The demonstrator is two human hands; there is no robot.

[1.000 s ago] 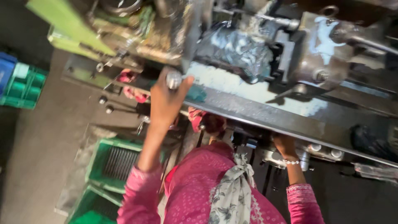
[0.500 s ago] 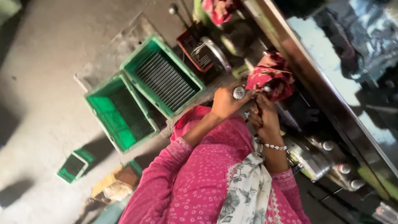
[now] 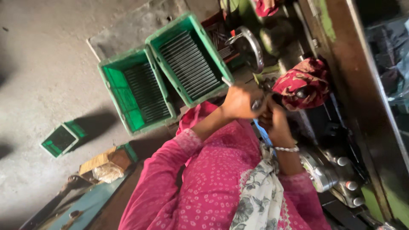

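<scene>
Gripping a small shiny metal part (image 3: 257, 104), the left hand (image 3: 239, 101) is closing its fingers round it at chest height, in front of the pink dotted sleeve (image 3: 179, 157). The right hand (image 3: 275, 123) is pressing up against the same part from the other side, so the two hands are touching each other; its fingers are curling inward, but whether they are actually clasping the part or only steadying it cannot be told, since the left hand is covering the contact. A pale beaded bracelet (image 3: 286, 149) is sitting on the right wrist. Just beyond the hands, a red patterned cloth (image 3: 304, 83) is lying bunched on the dark machine (image 3: 341, 127), near a row of round metal knobs (image 3: 347, 185). A floral scarf (image 3: 260, 196) is hanging down the person's front.

On the concrete floor (image 3: 47, 64) to the left, two green plastic crates are standing side by side and touching: the nearer crate (image 3: 111, 81) and the farther crate (image 3: 170, 30), each holding a layer of thin dark metal rods lying in parallel. A curved metal handle (image 3: 251, 40) is showing just beside the farther crate. Well apart from these, a small green box (image 3: 64, 138) is sitting alone on the floor, and a brown cardboard piece (image 3: 96, 162) is resting near a blue surface (image 3: 89, 204) at the lower edge.
</scene>
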